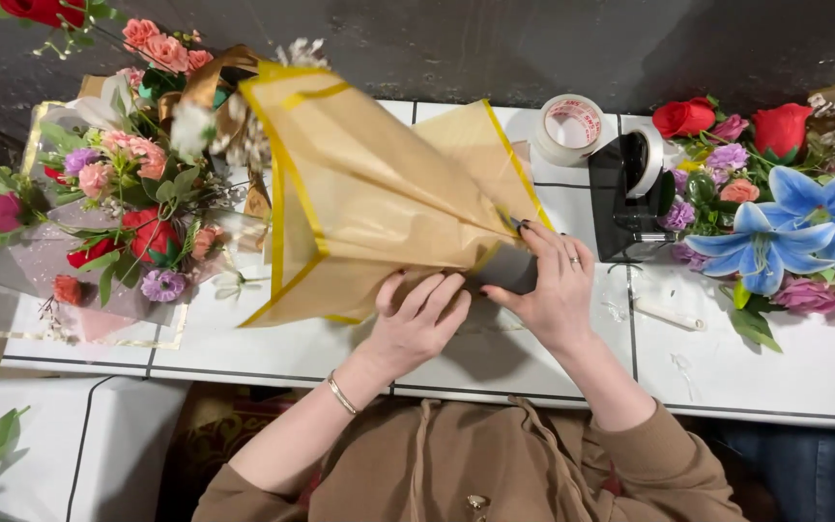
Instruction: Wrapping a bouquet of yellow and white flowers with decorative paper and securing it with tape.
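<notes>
Looks like a florist's workbench, probably the back of a flower shop. The white tiled desk (785,372) is crowded with a finished bouquet (118,208) in sheer wrap, loose roses (727,121) and blue lilies (790,227), a tape roll (569,126), a black tape dispenser (630,193), plus tan wrapping paper (379,198) with yellow trim.

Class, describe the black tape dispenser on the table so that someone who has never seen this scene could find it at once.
Start at the white table with thin black lines. Go to its far edge, right of the tan, yellow-edged wrapping paper that both hands hold. The tape dispenser stands there, between a loose roll of tape and the blue lilies. It is the only boxy black thing, with a tape roll mounted upright in it.
</notes>
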